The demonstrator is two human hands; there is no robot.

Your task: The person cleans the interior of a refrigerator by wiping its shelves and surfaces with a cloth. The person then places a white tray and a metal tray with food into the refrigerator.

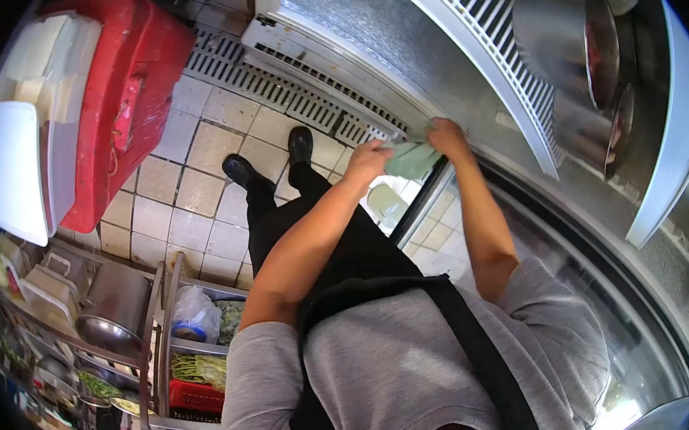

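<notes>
A pale green cloth (413,160) is stretched between my two hands at the open edge of a glass-doored fridge. My left hand (368,161) pinches its left end. My right hand (446,136) grips the other end, close to the fridge's lower frame. Below the cloth, a second pale green shape (387,203) shows against the glass door (435,223); I cannot tell if it is a reflection.
Wire shelves (483,23) in the fridge hold large metal pots (563,40). On the left, white plastic containers (13,170) stand on a red cooler box (118,104). A rack with a metal pot (115,305), vegetables (198,369) and a red basket (197,398) stands behind on the tiled floor (195,187).
</notes>
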